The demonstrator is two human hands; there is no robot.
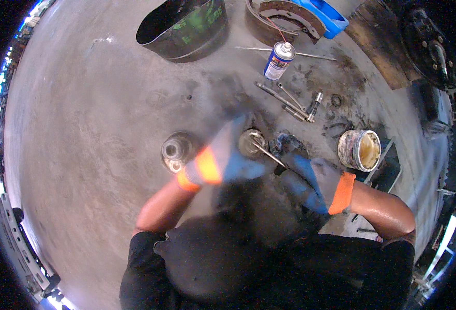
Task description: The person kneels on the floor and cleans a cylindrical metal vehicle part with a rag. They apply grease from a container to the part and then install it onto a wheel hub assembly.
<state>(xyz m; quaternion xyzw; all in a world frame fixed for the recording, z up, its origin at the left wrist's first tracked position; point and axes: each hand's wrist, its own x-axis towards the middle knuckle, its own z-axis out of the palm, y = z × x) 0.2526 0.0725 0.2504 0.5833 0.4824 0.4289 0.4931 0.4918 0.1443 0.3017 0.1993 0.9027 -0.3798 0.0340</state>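
My right hand (310, 181), gloved in blue and grey with an orange cuff, is closed on a slim metal-shafted tool (267, 151). Its handle end is hidden by the glove. The far end of the shaft rests on or just over a small round metal part (252, 143) on the floor. My left hand (225, 160), in a matching glove, is blurred beside that part. Its thumb and fingers look spread apart, with nothing visible between them. Left of it stands a greasy metal part with a round opening (174, 149), partly covered by my wrist.
Several wrenches and socket tools (290, 103) lie ahead, below a spray can (279, 61) with a red straw. An open grease tub (360, 150) lies tipped at the right. Farther off are a dark bucket (186, 31), curved brake shoes (300, 15) and a blue container (331, 20).
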